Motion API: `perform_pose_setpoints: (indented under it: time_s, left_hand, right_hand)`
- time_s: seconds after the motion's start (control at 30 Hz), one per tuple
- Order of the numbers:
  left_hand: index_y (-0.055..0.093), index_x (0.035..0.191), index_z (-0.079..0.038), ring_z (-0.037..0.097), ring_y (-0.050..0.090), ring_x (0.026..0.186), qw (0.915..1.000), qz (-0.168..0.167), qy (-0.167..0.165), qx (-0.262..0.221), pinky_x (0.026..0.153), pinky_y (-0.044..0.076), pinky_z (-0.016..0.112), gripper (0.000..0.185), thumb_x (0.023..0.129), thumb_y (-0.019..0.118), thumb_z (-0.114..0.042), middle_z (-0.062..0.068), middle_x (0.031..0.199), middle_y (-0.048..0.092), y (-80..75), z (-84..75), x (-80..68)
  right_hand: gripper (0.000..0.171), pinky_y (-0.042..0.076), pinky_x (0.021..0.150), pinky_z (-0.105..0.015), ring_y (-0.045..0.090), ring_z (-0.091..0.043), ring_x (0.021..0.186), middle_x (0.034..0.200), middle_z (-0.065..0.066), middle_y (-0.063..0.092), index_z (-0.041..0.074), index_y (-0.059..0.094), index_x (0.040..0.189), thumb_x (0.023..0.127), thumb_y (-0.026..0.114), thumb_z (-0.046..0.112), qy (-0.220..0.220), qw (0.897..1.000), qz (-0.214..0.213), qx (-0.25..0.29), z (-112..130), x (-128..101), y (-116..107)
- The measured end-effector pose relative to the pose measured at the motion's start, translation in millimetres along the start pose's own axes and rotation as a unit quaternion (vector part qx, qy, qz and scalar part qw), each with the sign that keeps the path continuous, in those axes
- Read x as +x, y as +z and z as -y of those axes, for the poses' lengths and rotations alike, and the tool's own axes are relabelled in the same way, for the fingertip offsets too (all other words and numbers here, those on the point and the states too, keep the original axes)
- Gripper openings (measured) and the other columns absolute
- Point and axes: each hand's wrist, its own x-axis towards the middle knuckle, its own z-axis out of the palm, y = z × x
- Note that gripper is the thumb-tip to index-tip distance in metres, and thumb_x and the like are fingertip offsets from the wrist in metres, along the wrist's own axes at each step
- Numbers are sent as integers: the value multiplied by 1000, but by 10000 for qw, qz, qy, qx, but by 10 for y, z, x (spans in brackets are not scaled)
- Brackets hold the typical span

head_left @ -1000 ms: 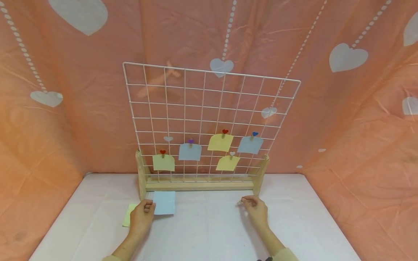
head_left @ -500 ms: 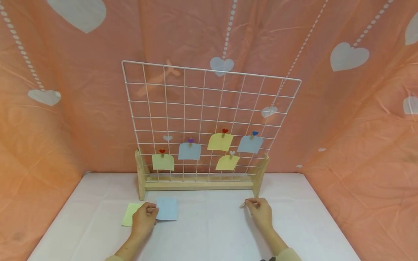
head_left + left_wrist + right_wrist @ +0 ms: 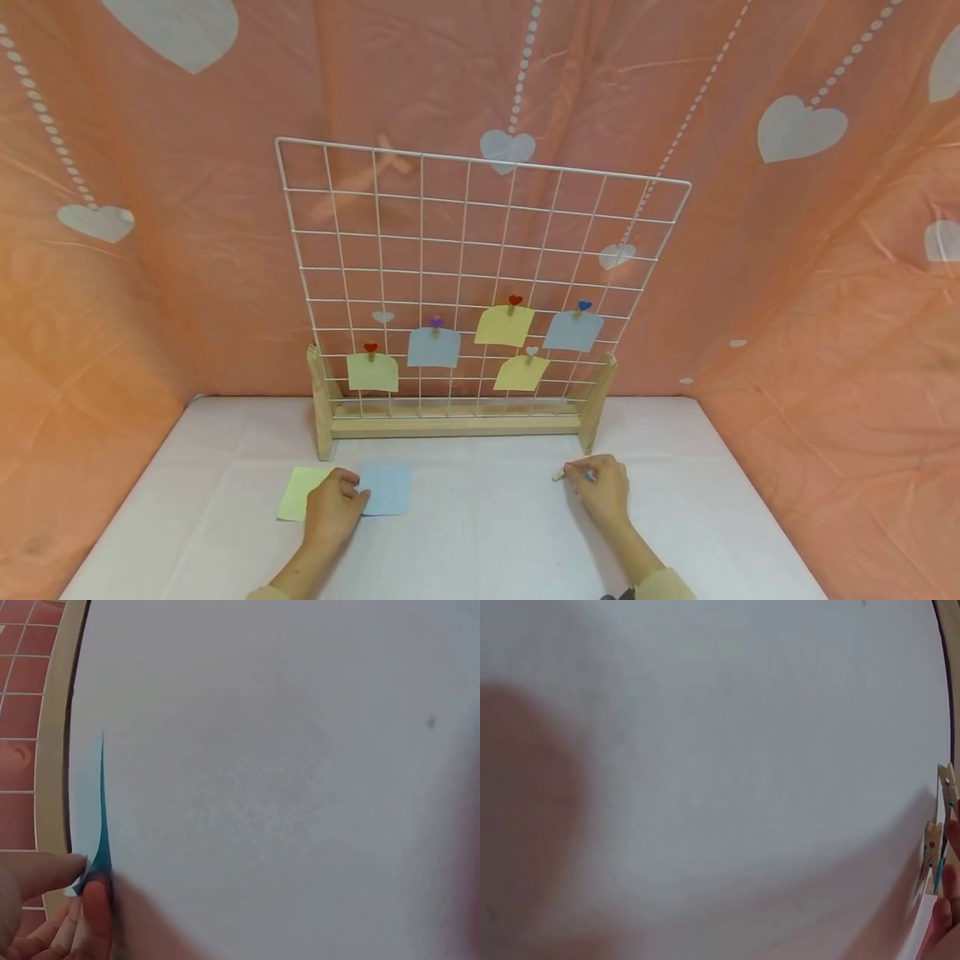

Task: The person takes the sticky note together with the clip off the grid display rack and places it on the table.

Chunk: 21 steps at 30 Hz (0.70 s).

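Note:
A light blue paper note [image 3: 386,489] is pinched at its left edge by my left hand [image 3: 332,510], low over the white table. In the left wrist view the blue note [image 3: 91,802] appears nearly edge-on between thumb and fingers. Under that hand a yellow-green note [image 3: 296,493] is partly covered. Farther right, my right hand [image 3: 604,490] holds small wooden clothespins. The right wrist view shows two of them, an upper clothespin [image 3: 947,782] and a lower clothespin [image 3: 931,844], partly hidden by the fingers; a bit of blue shows there.
Behind the hands a white wire grid [image 3: 442,250] stands in a wooden base [image 3: 457,427]. Clipped to it by heart-topped pegs are several notes, including a green note [image 3: 372,372] and a blue note [image 3: 573,332]. An orange curtain [image 3: 150,317] surrounds the white table [image 3: 480,542].
My left hand has shifted slightly right and toward me with the blue note, uncovering more of the yellow-green one. My right hand has moved a little right; a bit of blue now shows in it.

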Motion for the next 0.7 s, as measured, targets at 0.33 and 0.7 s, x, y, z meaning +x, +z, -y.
perform_pose_setpoints:
  time_s: [0.33,0.7]
  left_hand:
    - [58,92,9,19,54,64,9991,121,73,412,57,45,33,27,75,72,-5,8,69,58,7,-12,-5]
    - [60,89,5,25,59,68,9989,-201,124,399,56,46,35,14,82,65,-6,9,72,62,-38,-95,46]
  right_hand:
    - [15,31,91,-54,49,-35,100,101,-19,63,4,73,86,83,72,19,1,10000,14,35,-9,14,4]
    - [14,47,89,-51,62,-39,99,97,-20,70,0,74,86,85,69,14,254,9972,-265,655,28,59,-9]
